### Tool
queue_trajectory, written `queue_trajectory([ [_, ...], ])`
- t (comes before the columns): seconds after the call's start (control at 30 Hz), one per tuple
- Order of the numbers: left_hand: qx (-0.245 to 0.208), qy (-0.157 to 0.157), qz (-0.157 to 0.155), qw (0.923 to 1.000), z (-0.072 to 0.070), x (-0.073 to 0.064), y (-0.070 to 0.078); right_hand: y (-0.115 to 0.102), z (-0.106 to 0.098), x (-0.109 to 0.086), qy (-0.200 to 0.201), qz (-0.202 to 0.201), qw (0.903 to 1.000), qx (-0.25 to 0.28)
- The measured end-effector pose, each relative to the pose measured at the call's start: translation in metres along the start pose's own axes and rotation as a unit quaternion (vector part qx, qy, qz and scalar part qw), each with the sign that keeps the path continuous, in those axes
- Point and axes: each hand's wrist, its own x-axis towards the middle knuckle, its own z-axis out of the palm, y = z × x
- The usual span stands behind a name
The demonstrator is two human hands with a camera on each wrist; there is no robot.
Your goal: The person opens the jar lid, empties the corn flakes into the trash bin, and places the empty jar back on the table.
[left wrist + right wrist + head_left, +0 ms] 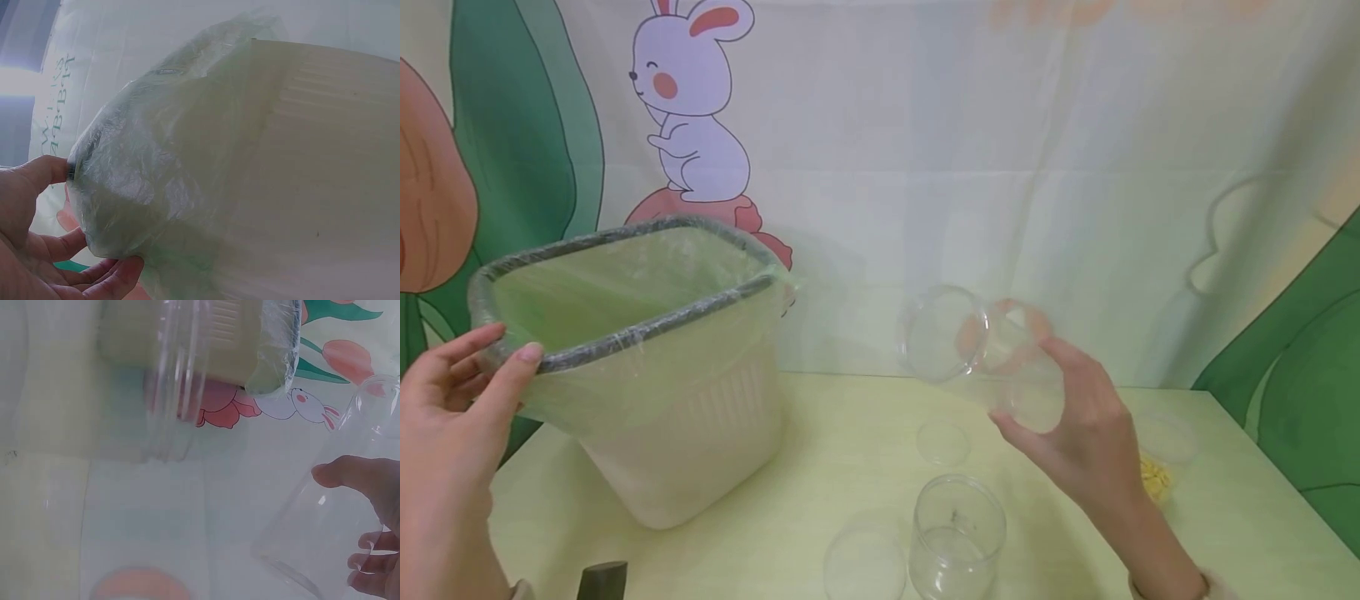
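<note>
A clear plastic jar [943,333] is held in the air by my right hand [1090,442], thumb on one side and fingers on the other. It lies tilted on its side, mouth toward the left, and nothing shows inside. My left hand [460,417] grips the near left corner of a light-coloured trash bin [730,442], with the thumb over its dark rim [647,329]. A thin green plastic bag [162,162] lines the bin and folds over that rim. In the right wrist view, the held jar [294,544] sits between thumb and fingers.
Another clear jar [958,542] stands uncovered at the table's near middle. Beside it lies a clear round lid [865,567], with a smaller one [943,444] behind. At right, a clear container holds yellow pieces [1156,479]. A black object [602,579] juts in at the near left.
</note>
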Motion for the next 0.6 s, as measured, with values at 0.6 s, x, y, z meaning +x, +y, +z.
queue_trajectory([
  [0.6,0.000,0.000,-0.007,1.0000,0.001,0.002,0.000,0.014,0.008,-0.026,-0.012,0.104,0.9938,0.038],
])
